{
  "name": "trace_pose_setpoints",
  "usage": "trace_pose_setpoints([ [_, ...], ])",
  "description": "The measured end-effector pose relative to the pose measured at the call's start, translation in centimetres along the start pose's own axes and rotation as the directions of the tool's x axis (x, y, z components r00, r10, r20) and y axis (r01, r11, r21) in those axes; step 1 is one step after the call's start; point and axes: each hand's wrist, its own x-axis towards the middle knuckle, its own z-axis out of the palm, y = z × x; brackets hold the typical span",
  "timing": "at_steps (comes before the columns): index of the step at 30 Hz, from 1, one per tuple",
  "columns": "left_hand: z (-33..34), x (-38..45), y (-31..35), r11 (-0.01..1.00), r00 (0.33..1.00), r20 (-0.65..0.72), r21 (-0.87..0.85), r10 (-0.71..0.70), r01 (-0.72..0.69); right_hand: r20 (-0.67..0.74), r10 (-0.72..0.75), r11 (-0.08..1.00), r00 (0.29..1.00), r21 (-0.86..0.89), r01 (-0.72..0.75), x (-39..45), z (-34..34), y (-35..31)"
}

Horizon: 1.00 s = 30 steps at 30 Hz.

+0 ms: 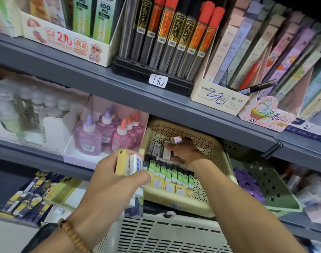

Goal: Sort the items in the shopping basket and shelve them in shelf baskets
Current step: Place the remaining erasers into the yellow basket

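Note:
A beige perforated shelf basket (pixel 209 143) sits on the middle shelf with rows of small erasers (pixel 172 173) in green and yellow sleeves. My right hand (pixel 185 152) reaches into the basket and pinches small white erasers (pixel 176 140) near the back. My left hand (pixel 117 178) hovers at the basket's left front corner and grips a small stack of erasers (pixel 129 162), one yellow and one white with blue print. The white shopping basket (pixel 167 232) is below, against the shelf edge.
A box of pink and purple glue bottles (pixel 108 132) stands left of the beige basket. A green shelf basket (pixel 265 185) sits to its right. The upper shelf holds pencil lead tubes (pixel 172 39) and boxed refills. Yellow-and-dark packs (pixel 28 198) lie at lower left.

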Motion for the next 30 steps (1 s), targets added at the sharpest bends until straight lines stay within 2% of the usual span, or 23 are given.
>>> trace_pose_setpoints([
  [3, 0.0, -0.1, 0.2, 1.0, 1.0, -0.01, -0.01, 0.003, -0.003, 0.013, 0.086, 0.988, 0.996, 0.124, -0.087, -0.5, -1.0, -0.1],
  [8, 0.0, -0.1, 0.4, 1.0, 1.0, -0.021, -0.02, -0.011, 0.011, -0.077, 0.101, 0.995, 0.992, -0.004, -0.101, -0.3, -2.6, 0.5],
  [14, 0.3, -0.2, 0.4, 0.999, 1.0, -0.028, -0.034, -0.014, 0.013, 0.011, 0.088, 0.993, 0.996, -0.073, -0.087, 0.1, -1.2, 0.3],
  [17, 0.3, -0.1, 0.5, 0.999, 0.999, -0.036, -0.031, -0.011, 0.01, -0.059, -0.061, 0.943, 0.996, -0.33, 0.038, 0.4, -1.1, 0.4],
  [19, 0.3, -0.1, 0.6, 0.999, 0.999, -0.032, -0.039, -0.012, 0.011, -0.091, -0.118, 0.929, 0.989, -0.361, 0.078, 0.5, -1.1, 0.2],
  [21, 0.3, -0.2, 0.7, 0.999, 0.999, -0.03, -0.05, -0.015, 0.014, -0.021, -0.116, 0.923, 0.993, -0.372, 0.1, 0.3, -0.8, -0.3],
  [24, 0.3, -0.2, 0.6, 0.999, 0.999, -0.026, -0.045, -0.02, 0.019, 0.063, -0.123, 0.837, 0.99, -0.529, 0.137, 0.1, -0.2, -0.8],
  [26, 0.3, -0.2, 0.6, 0.998, 0.999, -0.026, -0.052, -0.02, 0.018, 0.067, -0.107, 0.854, 0.992, -0.506, 0.126, 0.1, -0.1, -0.9],
  [30, 0.3, -0.2, 0.6, 0.998, 0.999, -0.034, -0.059, -0.012, 0.01, 0.064, -0.024, 0.952, 0.998, -0.302, 0.042, -0.3, -0.9, -0.7],
])
